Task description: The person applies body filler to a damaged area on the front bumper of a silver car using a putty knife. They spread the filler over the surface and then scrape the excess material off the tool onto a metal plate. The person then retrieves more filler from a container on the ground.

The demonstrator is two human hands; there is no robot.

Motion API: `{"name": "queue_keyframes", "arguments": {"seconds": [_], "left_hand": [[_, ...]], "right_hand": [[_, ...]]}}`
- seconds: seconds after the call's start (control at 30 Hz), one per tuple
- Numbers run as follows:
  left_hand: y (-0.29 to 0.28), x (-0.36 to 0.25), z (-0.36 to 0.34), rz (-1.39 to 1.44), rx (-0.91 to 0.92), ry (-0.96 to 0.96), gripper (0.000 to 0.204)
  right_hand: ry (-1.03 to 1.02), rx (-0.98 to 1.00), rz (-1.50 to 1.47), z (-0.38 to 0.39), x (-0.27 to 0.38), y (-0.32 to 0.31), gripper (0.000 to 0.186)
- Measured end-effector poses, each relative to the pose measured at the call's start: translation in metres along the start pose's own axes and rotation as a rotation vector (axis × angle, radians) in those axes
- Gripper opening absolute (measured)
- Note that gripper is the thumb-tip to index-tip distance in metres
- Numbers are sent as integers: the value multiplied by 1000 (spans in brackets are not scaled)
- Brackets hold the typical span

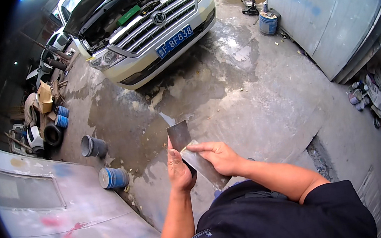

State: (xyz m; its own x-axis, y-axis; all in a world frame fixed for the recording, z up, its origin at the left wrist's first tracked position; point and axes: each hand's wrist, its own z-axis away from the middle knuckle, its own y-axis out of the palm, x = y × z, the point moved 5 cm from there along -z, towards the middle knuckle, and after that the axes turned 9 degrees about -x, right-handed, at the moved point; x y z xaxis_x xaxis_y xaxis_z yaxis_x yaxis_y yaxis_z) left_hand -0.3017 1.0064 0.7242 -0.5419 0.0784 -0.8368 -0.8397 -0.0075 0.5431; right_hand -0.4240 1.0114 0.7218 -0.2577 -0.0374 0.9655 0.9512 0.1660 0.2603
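My left hand [180, 172] is closed around a dark, flat rectangular metal plate [179, 134], its thumb pointing up along the near side. My right hand [223, 158] grips a longer, lighter grey flat plate [208, 166], which looks like a putty scraper, with its index finger stretched along the upper end. The two plates overlap in front of my chest, the lighter one lying across the lower part of the dark one. A little pale yellowish matter shows at the lighter plate's top edge. The fingers behind the plates are mostly hidden.
A pale van [161, 32] with its hood raised stands ahead on wet concrete. Buckets [94, 146] and a blue-banded pail [114, 177] sit at left beside a paint-marked panel [70, 224]. A pail [268, 23] and a metal door [329, 11] are at right, with clutter [373, 96] below.
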Motion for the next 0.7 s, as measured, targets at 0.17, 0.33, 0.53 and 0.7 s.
{"name": "queue_keyframes", "arguments": {"seconds": [0.17,0.33,0.53,0.7], "left_hand": [[12,-14,-1,82,-18,4,47],[1,-5,2,46,-83,6,43],[8,-17,-1,130,-67,71,42],[7,-13,4,117,-35,43,43]], "right_hand": [[21,-42,63,-14,11,-11,33],[-53,-87,80,-16,7,-19,32],[-137,-77,203,6,-2,-11,31],[-229,-118,219,-19,26,-27,30]]}}
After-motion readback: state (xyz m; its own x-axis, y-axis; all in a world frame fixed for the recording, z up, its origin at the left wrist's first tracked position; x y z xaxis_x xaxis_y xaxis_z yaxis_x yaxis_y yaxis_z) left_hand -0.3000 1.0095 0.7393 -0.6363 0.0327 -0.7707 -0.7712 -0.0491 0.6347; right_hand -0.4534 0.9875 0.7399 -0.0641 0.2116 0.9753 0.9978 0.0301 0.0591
